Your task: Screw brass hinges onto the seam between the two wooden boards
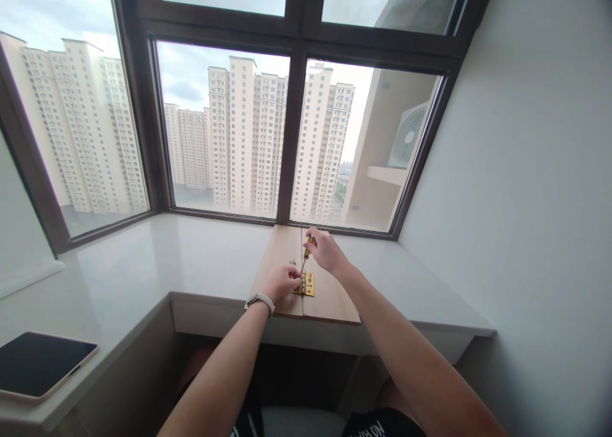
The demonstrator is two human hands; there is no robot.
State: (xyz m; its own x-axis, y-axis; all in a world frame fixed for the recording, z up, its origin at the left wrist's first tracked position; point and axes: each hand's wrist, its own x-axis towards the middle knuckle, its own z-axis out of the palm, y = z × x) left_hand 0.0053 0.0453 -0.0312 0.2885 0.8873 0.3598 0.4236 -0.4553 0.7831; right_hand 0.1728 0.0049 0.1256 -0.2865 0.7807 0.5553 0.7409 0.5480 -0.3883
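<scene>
My right hand [325, 251] is closed around the yellow and black handle of a screwdriver [306, 251]. The shaft slants down to the left, its tip close to my left fingertips. A brass hinge [310, 285] lies across the seam between two light wooden boards [329, 303]. At the hinge's left side my left hand [283, 282] has its thumb and fingers pinched together near the screwdriver tip; whatever they may hold is too small to make out. A few small metal screws [292, 263] lie on the left board, just beyond that hand.
The boards rest on a white windowsill counter [210, 252] with a front edge toward me. A dark-screened tablet [43, 363] lies on the counter at the left. Brown-framed windows [296, 137] stand behind, and a white wall [516, 169] bounds the right.
</scene>
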